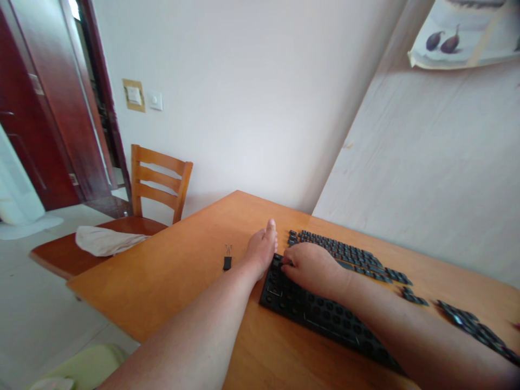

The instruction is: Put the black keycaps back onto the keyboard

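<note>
A black keyboard base [333, 314] with rows of bare round key sockets lies at a slant on the wooden table. My left hand [262, 249] is at its far left corner, thumb up and the other fingers curled against the edge. Over that same corner my right hand [311, 265] is closed in a pinch. What its fingertips hold is hidden. Behind the base, loose black keycaps [345, 249] are laid out in rows. A smaller group of keycaps [413, 296] sits to their right, and more keycaps [471, 325] lie farther right, partly behind my right forearm.
A black binder clip [227, 262] lies on the table [182, 276] left of my left hand. Beyond the table's left edge stands a wooden chair [158, 189] with a pale cloth [105, 241] on its seat. A white wall [244, 97] rises behind the table.
</note>
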A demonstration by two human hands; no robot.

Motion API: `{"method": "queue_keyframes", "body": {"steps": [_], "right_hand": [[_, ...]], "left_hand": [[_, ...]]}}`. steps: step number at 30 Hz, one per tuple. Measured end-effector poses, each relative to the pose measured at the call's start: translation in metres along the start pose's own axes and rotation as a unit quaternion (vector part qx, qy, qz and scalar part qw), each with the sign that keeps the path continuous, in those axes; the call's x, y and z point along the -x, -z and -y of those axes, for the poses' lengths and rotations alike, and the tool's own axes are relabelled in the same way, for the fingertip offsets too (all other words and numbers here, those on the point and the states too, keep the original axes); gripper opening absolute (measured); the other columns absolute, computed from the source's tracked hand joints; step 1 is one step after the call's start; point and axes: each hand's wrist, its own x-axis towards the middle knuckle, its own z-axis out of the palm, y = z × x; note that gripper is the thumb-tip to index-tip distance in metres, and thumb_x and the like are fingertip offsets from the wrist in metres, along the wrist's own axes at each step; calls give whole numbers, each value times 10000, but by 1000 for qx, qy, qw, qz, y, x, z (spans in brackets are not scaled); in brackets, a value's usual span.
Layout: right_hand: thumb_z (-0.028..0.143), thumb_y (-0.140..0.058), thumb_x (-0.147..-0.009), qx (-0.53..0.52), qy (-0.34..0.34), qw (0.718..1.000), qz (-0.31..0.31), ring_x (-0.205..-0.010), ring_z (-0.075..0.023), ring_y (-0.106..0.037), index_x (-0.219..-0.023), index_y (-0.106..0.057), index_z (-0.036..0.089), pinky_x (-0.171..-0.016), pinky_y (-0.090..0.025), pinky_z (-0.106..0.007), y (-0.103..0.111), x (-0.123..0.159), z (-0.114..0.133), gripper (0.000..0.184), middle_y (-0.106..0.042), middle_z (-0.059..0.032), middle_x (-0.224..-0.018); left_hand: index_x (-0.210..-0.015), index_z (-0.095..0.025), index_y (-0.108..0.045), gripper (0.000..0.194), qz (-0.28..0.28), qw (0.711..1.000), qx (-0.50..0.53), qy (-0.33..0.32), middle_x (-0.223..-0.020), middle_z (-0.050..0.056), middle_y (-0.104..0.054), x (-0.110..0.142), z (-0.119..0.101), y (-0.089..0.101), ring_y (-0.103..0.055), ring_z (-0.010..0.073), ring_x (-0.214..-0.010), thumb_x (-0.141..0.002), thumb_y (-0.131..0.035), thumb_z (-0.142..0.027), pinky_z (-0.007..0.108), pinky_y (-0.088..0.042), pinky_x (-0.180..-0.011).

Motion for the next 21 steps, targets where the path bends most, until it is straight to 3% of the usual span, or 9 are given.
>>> {"method": "queue_keyframes", "body": {"steps": [21], "right_hand": [[270, -476, -871, 21, -8, 1000, 1, -865, -271, -690, -854, -756, 176, -759, -489, -343, -5, -1, 5, 295, -743, -140, -904]], "left_hand": [[-723, -181, -559, 600, 2, 1000, -8, 1, -699, 60, -601, -1, 1, 0, -562, 164, -622, -839, -370, -739, 277, -438, -572]]}}
